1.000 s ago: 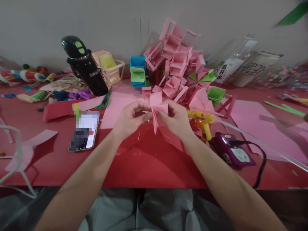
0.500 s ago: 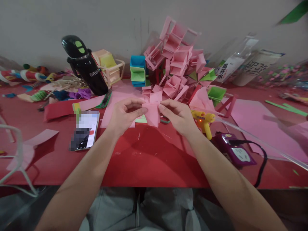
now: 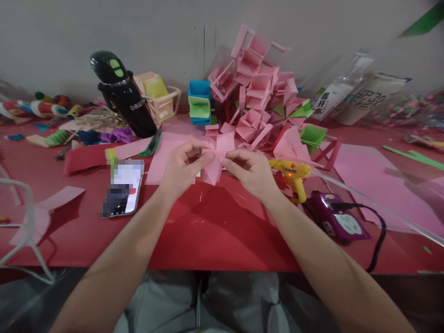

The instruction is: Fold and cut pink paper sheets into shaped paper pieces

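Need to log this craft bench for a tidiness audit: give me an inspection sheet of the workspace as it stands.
Surface: red table, with paper sheets and scraps across the back half.
Job's things: pink paper piece, folded, held above the table; yellow glue gun standing just right of the right hand.
Clutter: pile of folded paper boxes, black bottle, phone, loose pink sheet.
Hands: left hand and right hand both pinch the pink paper piece.
Cables: black cable curves from the purple device toward the front edge.
Surroundings: plain grey wall; clear plastic bottles lying at right.
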A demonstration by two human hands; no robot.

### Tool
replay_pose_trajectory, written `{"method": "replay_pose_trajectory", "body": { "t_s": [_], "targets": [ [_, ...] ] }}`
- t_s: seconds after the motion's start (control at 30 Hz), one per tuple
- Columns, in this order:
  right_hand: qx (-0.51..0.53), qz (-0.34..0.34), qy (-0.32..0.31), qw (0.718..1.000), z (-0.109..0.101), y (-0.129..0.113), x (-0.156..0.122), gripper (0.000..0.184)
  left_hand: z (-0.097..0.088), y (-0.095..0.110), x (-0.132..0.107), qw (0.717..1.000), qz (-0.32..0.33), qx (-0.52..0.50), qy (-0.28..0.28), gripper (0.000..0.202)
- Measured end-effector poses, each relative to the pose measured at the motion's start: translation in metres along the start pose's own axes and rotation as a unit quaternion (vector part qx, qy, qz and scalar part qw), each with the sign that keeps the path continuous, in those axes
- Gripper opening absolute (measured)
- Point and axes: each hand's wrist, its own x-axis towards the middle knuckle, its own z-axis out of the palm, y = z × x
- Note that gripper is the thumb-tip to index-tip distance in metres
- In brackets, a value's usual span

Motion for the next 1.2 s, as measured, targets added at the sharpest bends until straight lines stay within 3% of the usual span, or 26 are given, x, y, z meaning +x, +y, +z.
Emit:
{"method": "replay_pose_trajectory", "body": {
  "t_s": [0.6, 0.87, 1.2],
  "targets": [
    [-0.001, -0.003, 0.012, 1.000, 0.003, 0.004, -0.001, 0.029, 0.006, 0.004, -0.006, 0.994, 0.046, 0.083, 0.060, 0.026],
    [-0.031, -0.025, 0.019, 0.999, 0.000, -0.002, 0.001, 0.021, -0.003, 0.001, 0.000, 1.000, 0.020, 0.007, -0.008, 0.030],
    [-0.014, -0.008, 0.023, 1.000, -0.001, -0.002, 0.001, 0.021, -0.006, -0.013, 0.006, 0.987, -0.083, -0.128, -0.054, 0.034]
  ]
}}
